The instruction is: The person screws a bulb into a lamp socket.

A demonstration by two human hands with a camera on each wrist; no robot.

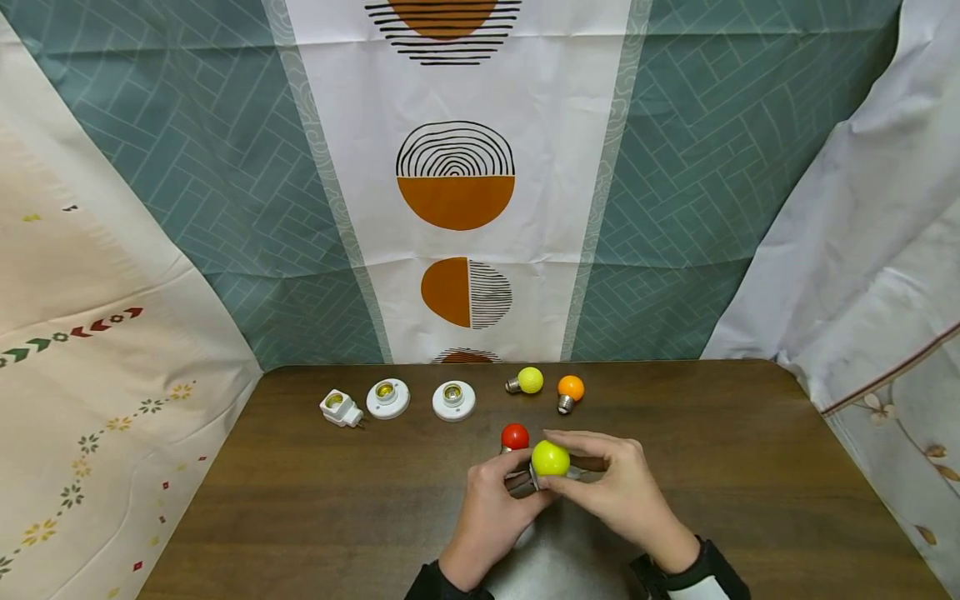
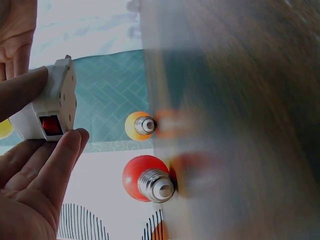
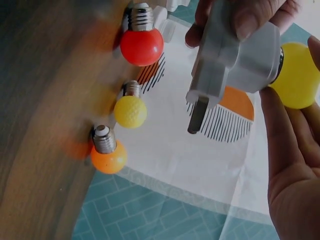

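My left hand (image 1: 495, 512) grips a white plug-in lamp socket (image 2: 52, 97) with a red rocker switch (image 2: 50, 125) on its side. A metal plug pin (image 3: 198, 115) sticks out of its far end. At the socket's mouth sits a yellow bulb (image 1: 551, 459), held between the thumb and fingers of my right hand (image 1: 622, 483). Its screw base is mostly hidden in the socket. Just beyond my hands, a red bulb (image 1: 514, 436) stands on the brown table (image 1: 360, 500), its metal base partly covered by my left hand in the head view.
Farther back lie a smaller yellow bulb (image 1: 531, 381) with a textured globe and an orange bulb (image 1: 572, 387). To the left are two round white lamp holders (image 1: 387, 408) and another white plug-in socket (image 1: 341, 408). A patterned cloth (image 1: 555, 167) hangs behind the table.
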